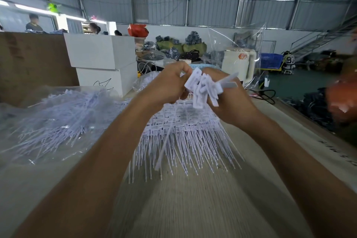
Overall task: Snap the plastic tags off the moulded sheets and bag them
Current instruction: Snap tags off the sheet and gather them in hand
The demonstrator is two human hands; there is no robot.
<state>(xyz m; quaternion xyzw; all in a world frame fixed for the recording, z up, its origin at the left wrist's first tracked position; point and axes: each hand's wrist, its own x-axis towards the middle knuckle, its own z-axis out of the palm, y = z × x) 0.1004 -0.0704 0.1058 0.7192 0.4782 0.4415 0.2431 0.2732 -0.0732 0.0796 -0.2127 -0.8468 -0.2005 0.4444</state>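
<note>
Both my hands are raised above the table and hold a bunch of white plastic tags (204, 89) between them. My left hand (170, 85) grips the bunch from the left with curled fingers. My right hand (229, 100) grips it from the right, with a few flat tag heads sticking out over its fingers. Long thin tails hang down from the bunch. Below the hands lies a stack of white moulded sheets (183, 121) with rows of tags and their thin tails fanned towards me. A clear plastic bag (58, 120) full of loose white tags lies at the left.
The wooden table (193, 199) runs from me to the far wall. Two stacked white boxes (102, 63) and a brown cardboard panel (29, 63) stand at the back left. A white kettle (239, 63) and an upright clear bag (235, 42) stand behind my hands. Several people work at far left.
</note>
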